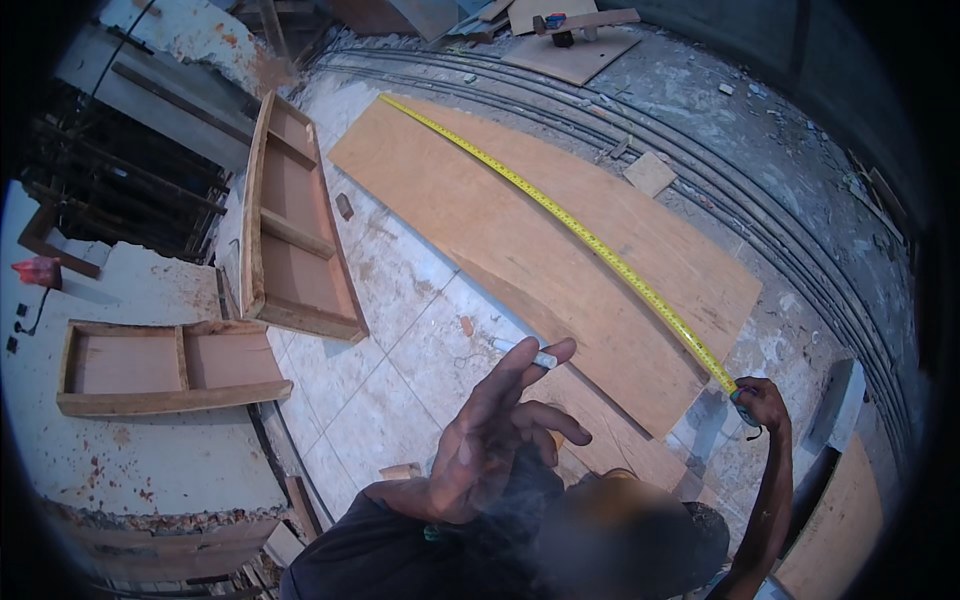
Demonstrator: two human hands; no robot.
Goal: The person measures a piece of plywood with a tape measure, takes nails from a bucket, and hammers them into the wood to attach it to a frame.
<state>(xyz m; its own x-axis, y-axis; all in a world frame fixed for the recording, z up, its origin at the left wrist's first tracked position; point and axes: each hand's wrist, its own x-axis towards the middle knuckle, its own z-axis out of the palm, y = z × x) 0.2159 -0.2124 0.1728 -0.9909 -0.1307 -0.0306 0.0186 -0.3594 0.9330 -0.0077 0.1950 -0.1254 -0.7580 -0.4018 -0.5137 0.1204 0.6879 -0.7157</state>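
One yellow tape measure (560, 210) already lies stretched along the plywood sheet (500, 220); right hand (762, 403) clenched on its case; no mark visible yet. Left hand (500, 430), raised, pinches a cigarette (528, 352) between its fingers.

Tape case under the right hand (762, 403): fingers cover it, only a sliver shows. Blurred patch below and between both hands hides what's there. Smoke haze under the left hand (495, 440) softens the dark sleeve. Past the tape's (560, 215) far end, a red-blue tool (553, 21) on boards, too small to identify. Plank right of the right hand cut by the rim.
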